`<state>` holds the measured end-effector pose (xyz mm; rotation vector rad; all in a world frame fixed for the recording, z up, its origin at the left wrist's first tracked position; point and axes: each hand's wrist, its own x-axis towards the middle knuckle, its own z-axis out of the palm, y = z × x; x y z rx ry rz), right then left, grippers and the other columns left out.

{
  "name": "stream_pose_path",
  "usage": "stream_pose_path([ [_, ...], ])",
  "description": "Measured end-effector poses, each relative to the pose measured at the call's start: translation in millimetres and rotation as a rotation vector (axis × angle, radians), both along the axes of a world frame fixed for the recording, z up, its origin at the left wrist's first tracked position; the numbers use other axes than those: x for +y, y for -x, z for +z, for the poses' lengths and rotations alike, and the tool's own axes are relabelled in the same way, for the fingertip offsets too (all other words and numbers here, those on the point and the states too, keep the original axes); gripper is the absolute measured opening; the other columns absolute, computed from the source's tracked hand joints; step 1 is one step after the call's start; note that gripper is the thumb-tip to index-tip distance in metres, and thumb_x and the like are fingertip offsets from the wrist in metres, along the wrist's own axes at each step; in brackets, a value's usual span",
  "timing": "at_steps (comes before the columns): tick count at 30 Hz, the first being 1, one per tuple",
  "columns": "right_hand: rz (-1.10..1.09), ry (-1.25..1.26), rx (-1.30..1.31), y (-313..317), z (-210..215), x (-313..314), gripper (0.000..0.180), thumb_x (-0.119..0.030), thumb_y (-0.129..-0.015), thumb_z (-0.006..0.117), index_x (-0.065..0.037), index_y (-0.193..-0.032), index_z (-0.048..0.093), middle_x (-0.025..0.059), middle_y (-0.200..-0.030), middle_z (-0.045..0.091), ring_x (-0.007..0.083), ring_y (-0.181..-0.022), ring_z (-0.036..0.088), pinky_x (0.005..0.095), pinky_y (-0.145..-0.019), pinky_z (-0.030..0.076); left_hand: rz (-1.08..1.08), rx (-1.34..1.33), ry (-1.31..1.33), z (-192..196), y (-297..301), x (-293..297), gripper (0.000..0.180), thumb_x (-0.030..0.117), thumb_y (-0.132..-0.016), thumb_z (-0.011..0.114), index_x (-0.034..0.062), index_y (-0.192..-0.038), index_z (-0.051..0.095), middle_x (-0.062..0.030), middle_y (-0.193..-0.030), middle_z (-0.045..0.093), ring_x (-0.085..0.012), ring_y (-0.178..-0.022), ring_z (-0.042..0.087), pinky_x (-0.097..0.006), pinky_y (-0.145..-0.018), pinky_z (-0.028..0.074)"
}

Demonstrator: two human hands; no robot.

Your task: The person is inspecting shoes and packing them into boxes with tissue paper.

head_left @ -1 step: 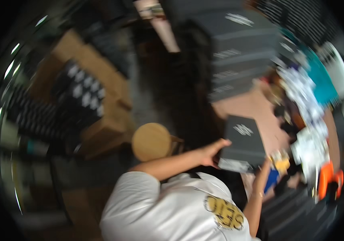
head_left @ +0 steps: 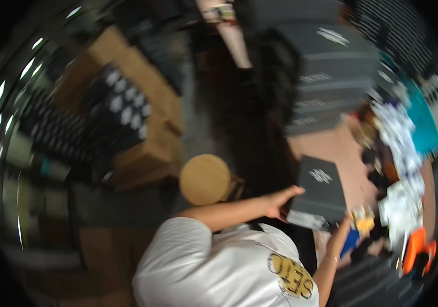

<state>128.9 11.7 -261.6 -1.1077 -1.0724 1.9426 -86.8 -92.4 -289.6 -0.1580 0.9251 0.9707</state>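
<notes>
A dark grey flat box [head_left: 319,192] with a pale printed mark on its top is held between my two hands, in front of my body at the edge of a pinkish table [head_left: 326,146]. My left hand [head_left: 283,200] grips its left side, thumb towards the top face. At the right near corner my right hand [head_left: 344,226] closes on the box, its fingers partly hidden. A pale label strip [head_left: 306,219] shows on the near side. Just right of my right hand lie a yellow item [head_left: 365,225] and a blue item [head_left: 350,241], both blurred.
Large dark boxes are stacked [head_left: 326,61] at the table's far end. Crumpled white plastic [head_left: 402,204], a teal item [head_left: 423,125] and an orange tool [head_left: 416,250] crowd the right. A round wooden stool [head_left: 204,180] stands left, near open cardboard boxes [head_left: 142,156] holding dark packages.
The whole view has swung, so the surroundings and my body sit farther right in the picture. Both hands keep hold of the dark grey box.
</notes>
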Motion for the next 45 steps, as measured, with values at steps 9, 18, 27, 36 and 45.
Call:
stream_pose_path([
  [9,0.696,-0.202,-0.062,76.3,-24.4,-50.2,0.067,-0.053,-0.098,0.036,0.003,-0.132,0.047,0.0134,-0.131,0.052,0.0180,-0.114,0.053,0.0303,-0.089,0.044,0.588,-0.185,-0.050,-2.2,25.9,-172.2,0.067,0.055,-0.082,0.060,0.0135,-0.133,0.049,-0.0067,-0.130,0.055,-0.0240,-0.117,0.052,-0.045,-0.095,0.044],
  [18,1.165,0.193,0.260,225.6,-35.5,-144.1,0.089,-0.063,-0.085,0.053,-0.013,-0.150,0.017,0.0070,-0.149,0.031,0.0270,-0.135,0.033,0.0447,-0.104,0.036,0.614,0.843,-0.136,47.6,102.4,-301.4,0.091,0.041,-0.081,0.060,0.0107,-0.151,0.010,-0.0131,-0.135,0.040,-0.0222,-0.121,0.042,-0.034,-0.085,0.044],
  [27,1.203,0.372,0.130,257.2,-46.4,-199.8,0.076,-0.029,-0.083,0.065,-0.010,-0.145,0.026,0.0098,-0.136,0.042,0.0245,-0.125,0.041,0.0391,-0.104,0.035,1.714,0.424,0.261,2.8,16.9,-300.8,0.088,0.042,-0.082,0.070,0.0168,-0.149,0.018,-0.0089,-0.140,0.037,-0.0293,-0.130,0.034,-0.053,-0.103,0.030],
  [36,1.624,-0.094,0.124,308.3,-40.4,-298.8,0.094,-0.021,-0.086,0.068,0.001,-0.149,0.003,0.0203,-0.146,0.028,0.0265,-0.131,0.033,0.0353,-0.108,0.029,1.923,0.067,0.136,-47.5,-4.9,-374.5,0.068,0.044,-0.078,0.070,0.0165,-0.132,0.040,-0.0054,-0.134,0.041,-0.0282,-0.127,0.039,-0.047,-0.101,0.037],
  [45,2.070,-0.271,0.069,405.0,-34.9,-408.4,0.062,-0.029,-0.095,0.057,-0.002,-0.144,0.030,0.0196,-0.133,0.049,0.0225,-0.114,0.055,0.0331,-0.098,0.043,2.237,0.438,-0.019,-33.7,106.4,-615.5,0.063,0.047,-0.079,0.065,0.0139,-0.130,0.049,-0.0079,-0.126,0.055,-0.0290,-0.112,0.055,-0.052,-0.087,0.050],
])
